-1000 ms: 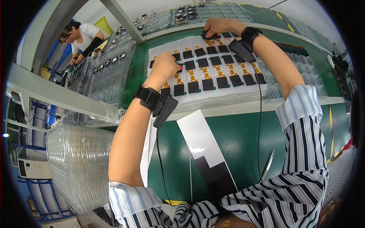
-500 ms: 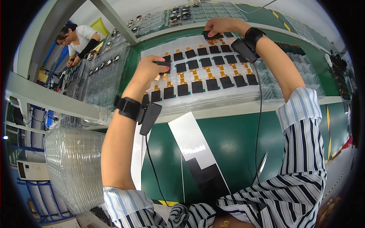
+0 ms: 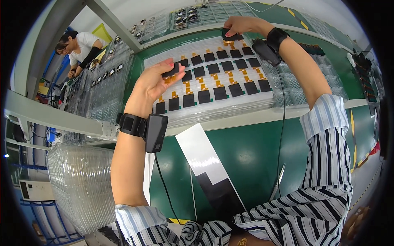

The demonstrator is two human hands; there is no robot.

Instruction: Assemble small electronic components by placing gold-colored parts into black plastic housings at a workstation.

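Note:
Small square black display panels with orange flex cables and green edges lie in rows on a stack of clear plastic trays. Over the left part of the trays, my left hand is turned partly palm up. Its fingers hold a black display panel, whose orange cable hangs below. At the far right edge, my right hand pinches another black panel from above, with orange cable just under it. Whether that panel still touches the tray, I cannot tell. A black strapped device sits on each of my wrists.
On the green table nearer me lie a white-and-black sheet and pointed metal tweezers. Clear trays are piled at the left. Further trays with round parts stand behind. A co-worker sits at far left.
My left hand has rolled palm-up with its panel, showing the orange cable. My right hand remains at the far tray edge, its panel now tipped more into sight. The view has shifted slightly.

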